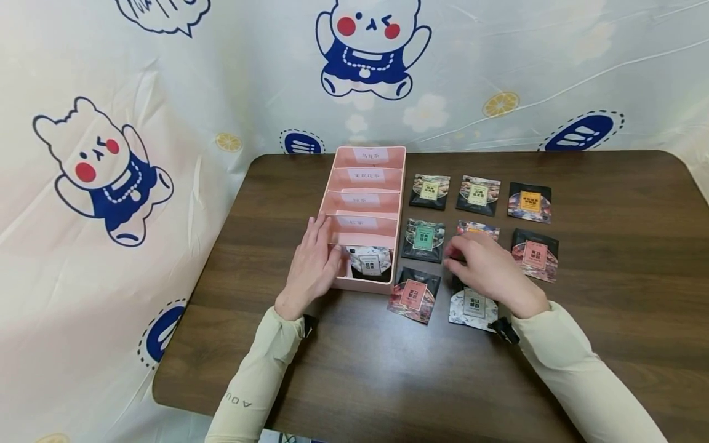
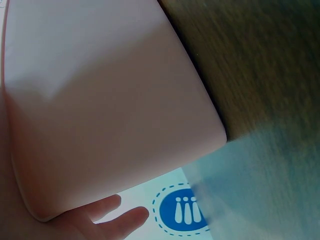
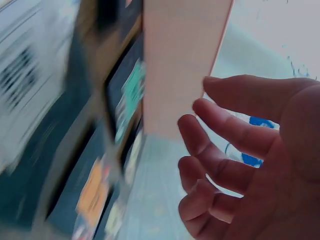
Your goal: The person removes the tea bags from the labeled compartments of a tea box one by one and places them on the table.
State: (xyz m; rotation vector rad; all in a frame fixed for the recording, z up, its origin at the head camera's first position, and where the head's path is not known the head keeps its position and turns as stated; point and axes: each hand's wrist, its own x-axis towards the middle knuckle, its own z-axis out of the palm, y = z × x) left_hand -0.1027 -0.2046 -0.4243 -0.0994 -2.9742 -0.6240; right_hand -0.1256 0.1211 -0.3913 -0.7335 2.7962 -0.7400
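My left hand (image 1: 310, 261) rests against the near left corner of a pink divided box (image 1: 359, 284), its thumb over the rim and its fingers along the outer side. In the left wrist view the box wall (image 2: 115, 110) hides much of that hand; two fingertips (image 2: 131, 220) show past its edge. A black and white sachet (image 1: 370, 263) stands in the nearest compartment. Right of the box, my right hand (image 1: 487, 267) hovers above the sachets, fingers loosely bent and holding nothing. Below it are a white-fronted sachet (image 1: 472, 309) and a partly covered orange-labelled sachet (image 1: 477, 228).
Other sachets lie in rough rows: a green-labelled one (image 1: 423, 240), a red-labelled one (image 1: 414, 295), another red one (image 1: 535, 255), an orange one (image 1: 529, 202) and two yellow-labelled ones at the back. White labels mark the box dividers. A printed curtain (image 1: 255, 74) hangs behind the wooden table (image 1: 376, 369).
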